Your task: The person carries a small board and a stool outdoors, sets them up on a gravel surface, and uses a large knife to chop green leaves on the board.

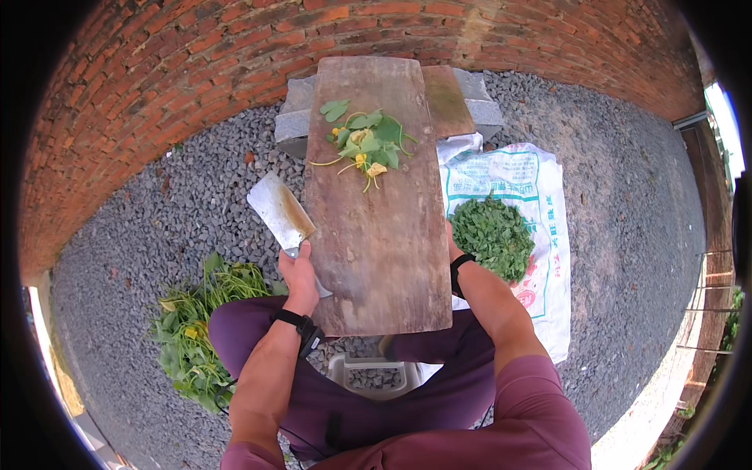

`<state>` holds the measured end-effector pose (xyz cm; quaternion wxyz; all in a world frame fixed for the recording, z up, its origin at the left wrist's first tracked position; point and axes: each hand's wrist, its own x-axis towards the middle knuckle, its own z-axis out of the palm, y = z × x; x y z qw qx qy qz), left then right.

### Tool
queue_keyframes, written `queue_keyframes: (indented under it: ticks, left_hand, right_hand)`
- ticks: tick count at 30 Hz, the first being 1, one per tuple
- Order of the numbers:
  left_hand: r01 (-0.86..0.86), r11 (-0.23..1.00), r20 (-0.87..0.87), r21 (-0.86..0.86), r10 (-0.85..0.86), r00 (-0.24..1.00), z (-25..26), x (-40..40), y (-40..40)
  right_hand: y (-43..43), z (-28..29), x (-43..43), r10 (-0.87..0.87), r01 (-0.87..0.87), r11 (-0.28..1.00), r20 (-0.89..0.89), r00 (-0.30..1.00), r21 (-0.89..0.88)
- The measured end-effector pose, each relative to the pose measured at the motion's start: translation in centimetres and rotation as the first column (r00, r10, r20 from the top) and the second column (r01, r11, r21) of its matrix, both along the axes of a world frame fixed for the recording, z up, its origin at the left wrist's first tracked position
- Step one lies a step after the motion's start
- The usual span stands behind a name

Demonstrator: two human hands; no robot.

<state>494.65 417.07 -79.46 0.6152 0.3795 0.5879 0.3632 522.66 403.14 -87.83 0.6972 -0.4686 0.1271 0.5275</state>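
My left hand (298, 275) holds a cleaver (282, 210) by its handle at the left edge of a long wooden board (379, 247). The wide, rust-stained blade points away from me over the gravel. At the board's right edge is my right hand (453, 245), its fingers mostly hidden, so its grip cannot be made out. A small heap of leafy stems with yellow blossoms (367, 141) lies on the board's far half. Right of the board, a mound of chopped greens (492, 238) rests on a white woven sack (552, 311) that bears printing.
Stone blocks (292, 126) stand under the board's far end, by a brick wall (247, 53). A pile of uncut leafy stems (191, 341) lies on the gravel (194, 176) beside my left knee. A pale plastic frame, perhaps a stool (405, 379), shows between my legs.
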Motion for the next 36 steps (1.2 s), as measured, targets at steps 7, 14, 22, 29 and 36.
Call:
queue_keyframes:
  ticks: [7,14,22,29,36]
  left_hand:
    - [0.105,0.99,-0.051,0.098,-0.1,0.994,-2.1,2.5,-0.8]
    - [0.079,0.99,-0.106,0.119,-0.067,0.992,-4.8,0.8,-0.3]
    - [0.076,0.98,-0.257,0.182,-0.027,0.966,-3.2,1.3,-2.8]
    - [0.061,0.986,-0.387,0.154,0.004,0.922,-2.4,0.5,-3.8]
    - [0.046,0.98,-0.291,0.193,0.013,0.957,-5.1,1.2,-1.6]
  right_hand:
    - [-5.5,-6.0,6.0,0.195,-0.15,0.948,0.141,0.971,-0.28]
    - [-4.4,8.9,2.6,0.378,-0.09,0.818,0.412,0.829,-0.568]
    - [-4.6,7.6,-4.2,0.515,0.295,0.691,0.736,0.439,-0.66]
    - [-6.2,6.2,-6.1,0.591,0.29,0.659,0.716,0.371,-0.694]
    - [-9.0,12.8,7.2,0.696,0.281,0.697,0.716,-0.048,-0.659]
